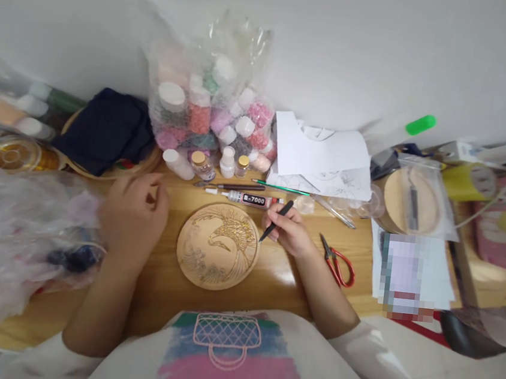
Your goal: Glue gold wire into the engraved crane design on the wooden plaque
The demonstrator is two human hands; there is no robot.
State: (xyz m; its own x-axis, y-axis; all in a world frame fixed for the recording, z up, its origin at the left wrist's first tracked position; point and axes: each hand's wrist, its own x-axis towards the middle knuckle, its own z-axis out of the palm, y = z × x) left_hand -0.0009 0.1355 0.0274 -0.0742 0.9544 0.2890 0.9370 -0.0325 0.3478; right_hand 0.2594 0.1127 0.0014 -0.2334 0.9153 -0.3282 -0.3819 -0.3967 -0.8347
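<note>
A round wooden disc (218, 246) lies flat on the table, bearing a crane-like bird design with gold lines and wave-like curls. My right hand (289, 226) is just beyond its right edge, closed around a slim black pointed tool (277, 221). The tool slants down to the left, its tip near the disc's rim. To the disc's left, my left hand (130, 219) is raised, blurred, with curled fingers and the thumb bent toward them. Whatever it may hold is too small or hidden to make out. A B-7000 glue tube (252, 199) lies behind the disc.
Red-handled pliers (338, 265) lie right of my right forearm. Behind are a plastic bag of bead jars (216, 113), small bottles (201, 165), white papers (322, 154) and a green pencil-like stick (280, 187). Crumpled plastic (16, 243) and dark blue cloth (107, 132) lie left.
</note>
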